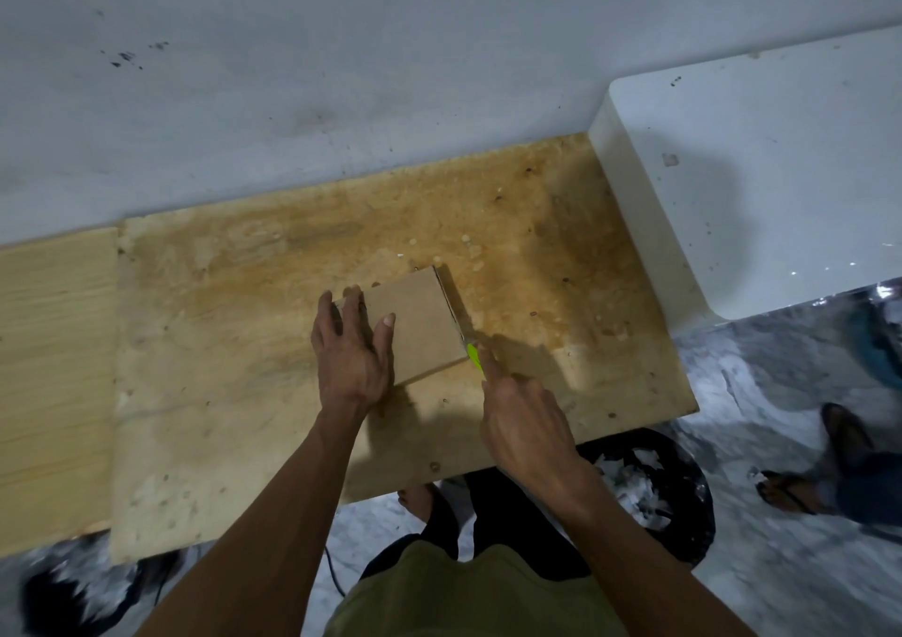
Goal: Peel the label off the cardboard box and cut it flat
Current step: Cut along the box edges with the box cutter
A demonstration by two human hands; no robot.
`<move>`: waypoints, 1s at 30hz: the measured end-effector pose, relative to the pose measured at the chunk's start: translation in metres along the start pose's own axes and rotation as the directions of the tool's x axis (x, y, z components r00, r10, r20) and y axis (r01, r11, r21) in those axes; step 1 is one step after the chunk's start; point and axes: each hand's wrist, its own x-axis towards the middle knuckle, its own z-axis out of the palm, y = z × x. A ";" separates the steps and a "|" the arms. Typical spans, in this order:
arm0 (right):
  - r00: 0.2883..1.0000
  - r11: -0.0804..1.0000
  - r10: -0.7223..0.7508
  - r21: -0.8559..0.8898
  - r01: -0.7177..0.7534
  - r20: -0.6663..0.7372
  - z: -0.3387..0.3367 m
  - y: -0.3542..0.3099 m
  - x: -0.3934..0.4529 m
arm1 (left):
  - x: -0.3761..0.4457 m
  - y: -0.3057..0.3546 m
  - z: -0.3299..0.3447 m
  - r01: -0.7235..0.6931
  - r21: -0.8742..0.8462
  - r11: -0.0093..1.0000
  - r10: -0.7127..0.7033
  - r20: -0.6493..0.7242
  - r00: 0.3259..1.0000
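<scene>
A small plain brown cardboard box lies on the stained wooden worktop, near its middle. My left hand presses flat on the box's left part, fingers spread over its near-left corner. My right hand grips a cutter with a bright yellow-green handle, index finger stretched along it. The blade end meets the box's right edge near the front corner. No label shows on the box's visible top face.
A white glossy block stands at the right end of the worktop, against the grey wall. Below the table edge a black bin holds white scraps. Another person's sandalled feet stand on the floor at the right.
</scene>
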 end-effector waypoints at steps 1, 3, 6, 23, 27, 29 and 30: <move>1.000 1.000 0.003 -0.011 -0.003 0.000 0.000 0.000 -0.001 | 0.000 0.000 0.000 -0.001 0.002 1.000 0.001 0.001 1.000; 1.000 0.999 0.007 -0.037 -0.007 0.007 0.001 -0.001 -0.002 | 0.000 -0.001 0.000 0.005 -0.002 1.000 -0.005 0.001 1.000; 1.000 0.999 -0.006 -0.048 0.006 0.001 0.006 0.001 -0.003 | 0.001 -0.001 0.000 0.009 -0.010 1.000 -0.008 0.003 1.000; 1.000 0.996 -0.014 0.090 0.013 0.003 0.011 0.026 -0.026 | 0.002 -0.002 -0.001 -0.008 0.001 1.000 0.008 0.014 1.000; 0.992 0.941 0.047 0.338 -0.003 -0.121 0.000 0.035 -0.024 | 0.003 -0.002 -0.002 -0.013 0.011 1.000 0.013 0.015 1.000; 0.978 0.918 0.144 0.389 -0.075 -0.152 -0.004 0.035 -0.012 | 0.001 -0.002 -0.002 -0.010 0.008 1.000 0.010 0.020 1.000; 0.969 0.912 0.177 0.400 -0.096 -0.171 -0.006 0.034 -0.006 | 0.001 -0.001 -0.003 -0.010 0.006 1.000 0.010 0.024 1.000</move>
